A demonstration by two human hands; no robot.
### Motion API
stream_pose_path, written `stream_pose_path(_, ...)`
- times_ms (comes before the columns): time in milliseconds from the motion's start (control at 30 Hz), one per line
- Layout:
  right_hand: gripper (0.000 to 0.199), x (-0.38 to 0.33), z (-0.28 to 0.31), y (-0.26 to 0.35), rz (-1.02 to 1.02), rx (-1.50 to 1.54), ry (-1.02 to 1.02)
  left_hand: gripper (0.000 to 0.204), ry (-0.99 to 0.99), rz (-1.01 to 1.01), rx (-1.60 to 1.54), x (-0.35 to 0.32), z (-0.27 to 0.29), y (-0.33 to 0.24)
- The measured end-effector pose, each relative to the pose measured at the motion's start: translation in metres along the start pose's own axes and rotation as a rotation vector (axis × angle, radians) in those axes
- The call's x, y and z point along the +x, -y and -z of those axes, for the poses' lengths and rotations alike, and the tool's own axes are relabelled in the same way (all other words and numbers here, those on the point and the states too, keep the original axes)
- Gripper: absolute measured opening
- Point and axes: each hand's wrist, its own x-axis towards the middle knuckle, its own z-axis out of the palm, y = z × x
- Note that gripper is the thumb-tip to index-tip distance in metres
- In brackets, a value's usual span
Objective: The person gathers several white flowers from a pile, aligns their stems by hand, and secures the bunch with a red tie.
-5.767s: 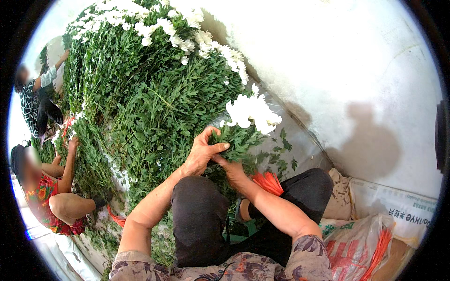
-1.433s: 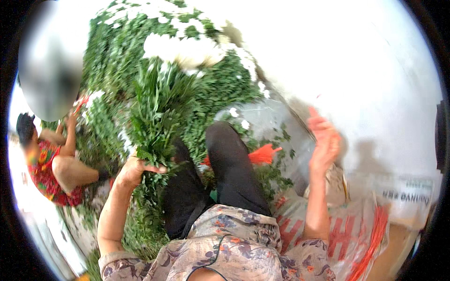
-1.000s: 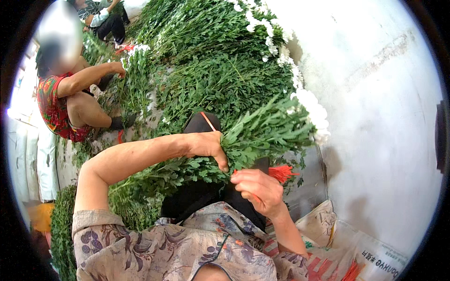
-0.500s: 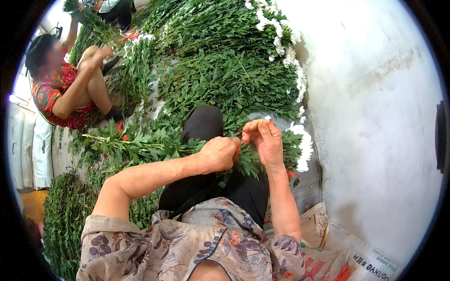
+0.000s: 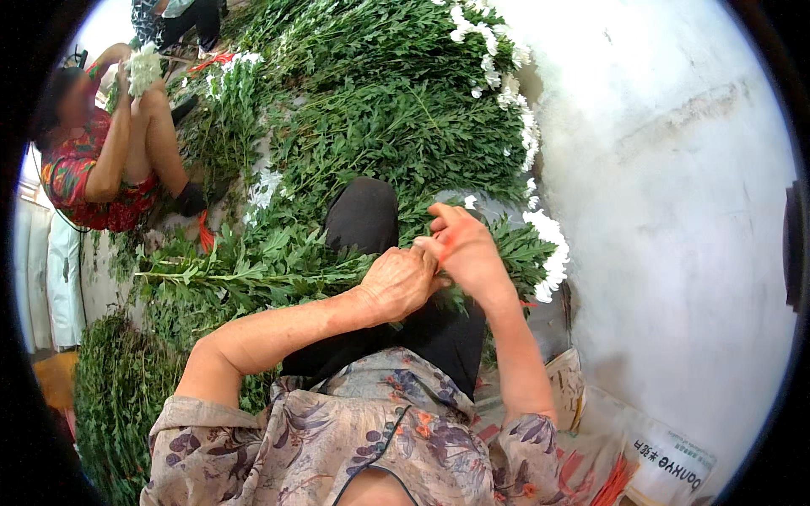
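In the head view, the bunch of flower stems now lies across the person's lap, where half a second ago it sat a little higher and the two hands were just coming together over it. The left hand is closed around the stems at mid-length. The right hand has moved in tight beside it, its fingers curled and pinching a thin red band at the same spot (likely a tie going on). The bunch's long axis runs roughly left to right: cut ends point to the person's left, white blooms to the right, near the pale wall. A seated co-worker handles flowers at upper left.
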Motion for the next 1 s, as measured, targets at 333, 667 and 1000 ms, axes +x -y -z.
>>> stream_pose_path(333,0.027,-0.009,-0.013,-0.004,0.06,-0.481,-0.251,0.041,-0.033,-0.069,0.019,0.002,-0.006,0.006)
stream_pose_path(667,0.023,-0.011,0.001,0.0,-0.209,0.305,-0.181,0.041,-0.038,-0.065,0.004,-0.001,-0.004,0.005)
stream_pose_path(1000,0.015,-0.008,-0.024,-0.018,0.001,-0.021,-0.311,0.042,0.068,0.019,-0.01,0.002,0.001,0.003)
